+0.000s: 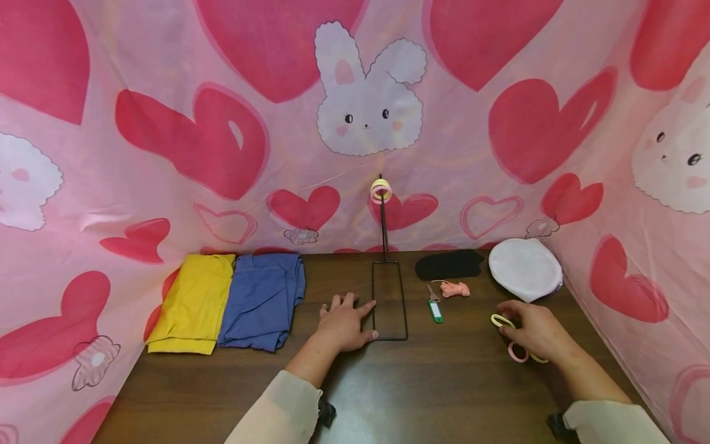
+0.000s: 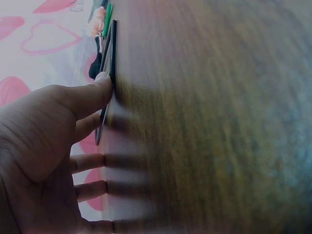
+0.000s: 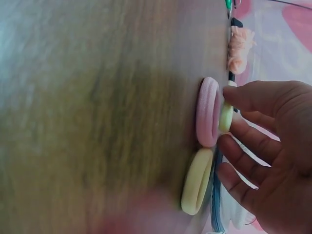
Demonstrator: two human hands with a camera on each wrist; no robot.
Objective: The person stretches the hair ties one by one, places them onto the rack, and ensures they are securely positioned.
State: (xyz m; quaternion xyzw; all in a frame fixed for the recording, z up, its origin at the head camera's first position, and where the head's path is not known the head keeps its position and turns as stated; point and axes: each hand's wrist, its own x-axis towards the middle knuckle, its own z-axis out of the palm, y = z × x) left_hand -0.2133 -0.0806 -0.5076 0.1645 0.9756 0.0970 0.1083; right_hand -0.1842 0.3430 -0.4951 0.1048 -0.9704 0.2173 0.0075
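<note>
My right hand is at the right of the table and pinches a yellow hair tie between thumb and forefinger. Below that hand lie a pink hair tie and a second, pale yellow hair tie, side by side on the wood in the right wrist view. The left hand rests with fingers spread, its thumb and forefinger touching the left side of a black wire stand. Hanging around the top of the stand's upright are several yellow and pink hair ties.
Folded yellow cloth and blue cloth lie at the left. Right of the stand are a key with a green tag, a coral yarn bundle, a flat black piece and a round white pouch. Heart-printed pink fabric walls the table.
</note>
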